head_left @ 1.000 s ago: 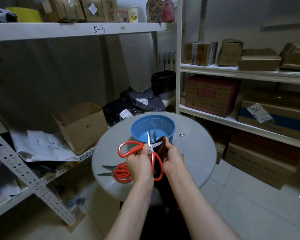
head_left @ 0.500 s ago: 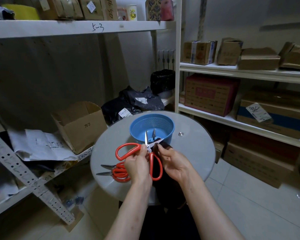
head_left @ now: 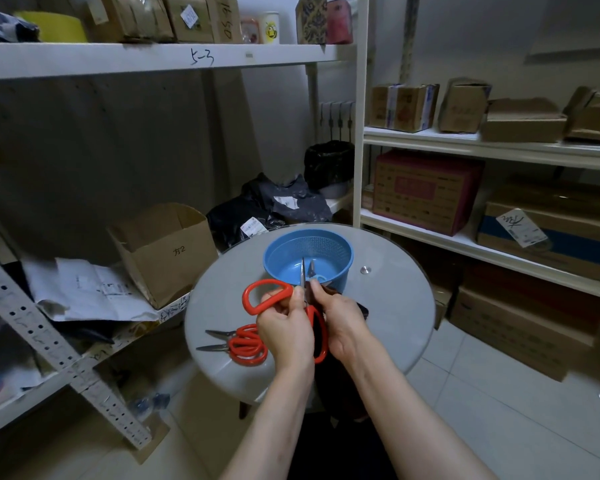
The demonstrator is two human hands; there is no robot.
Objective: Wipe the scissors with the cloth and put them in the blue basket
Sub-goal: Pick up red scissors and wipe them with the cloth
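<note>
- Blades of the scissors (head_left: pixel 257 295) are closing together, held just before the blue basket (head_left: pixel 326 237).
- Left hand (head_left: pixel 284 327) is gripping the handle; right hand (head_left: pixel 340 320) is pinching the cloth (head_left: pixel 355 306) round 1 blade.
- Wiping is likely continuing.

Round grey tabletop (head_left: pixel 395 306), seen from above. Left grip (head_left: pixel 286 327), a bare hand, is curled round one red handle loop of the scissors (head_left: pixel 321 344). The blades point up and are slightly parted, with the tips over the near rim of the blue basket (head_left: pixel 326 249). Right grip (head_left: pixel 340 320) pinches a dark cloth (head_left: pixel 361 307) against the blades near the pivot. The basket stands on the far half of the tabletop. Spare scissors (head_left: pixel 248 351), red-handled, lie flat just left of the left grip, blades pointing left. Behind are white shelves with an open cardboard box (head_left: pixel 163 251) and black bags (head_left: pixel 271 202).
</note>
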